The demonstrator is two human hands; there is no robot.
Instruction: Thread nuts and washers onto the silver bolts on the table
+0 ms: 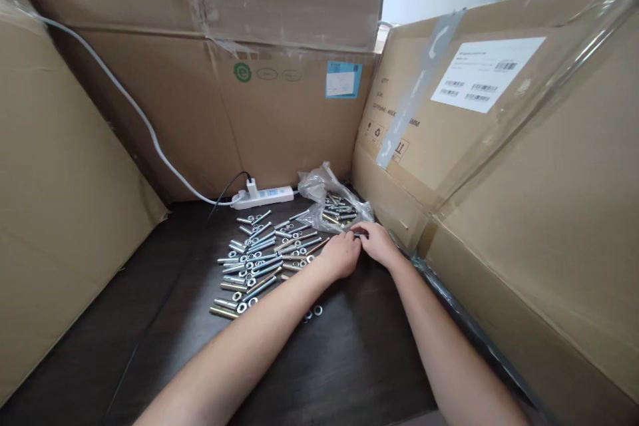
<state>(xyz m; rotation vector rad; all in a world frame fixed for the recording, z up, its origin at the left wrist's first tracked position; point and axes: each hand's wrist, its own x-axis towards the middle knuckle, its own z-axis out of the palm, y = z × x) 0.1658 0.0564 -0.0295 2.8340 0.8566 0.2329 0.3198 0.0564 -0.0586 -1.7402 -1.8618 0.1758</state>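
Note:
My left hand (342, 255) and my right hand (378, 243) meet just in front of a clear plastic bag (319, 188). The fingers of both are closed together at one spot; a small metallic glint shows there, but what they hold is mostly hidden. Inside the bag's mouth lies a heap of bolts (339, 208). Left of my hands, expansion bolts (262, 268), metal sleeves (233, 287), washers (242, 307) and nuts are spread over the dark table (369, 353). Some are silver, others brassy. My left forearm covers part of the spread.
A white power strip (264, 198) with a plug and cables lies behind the hardware. Large cardboard boxes stand at the left (60, 166), back (294, 126) and right (539, 213), walling in the table. Several loose washers (318, 310) lie beside my left forearm.

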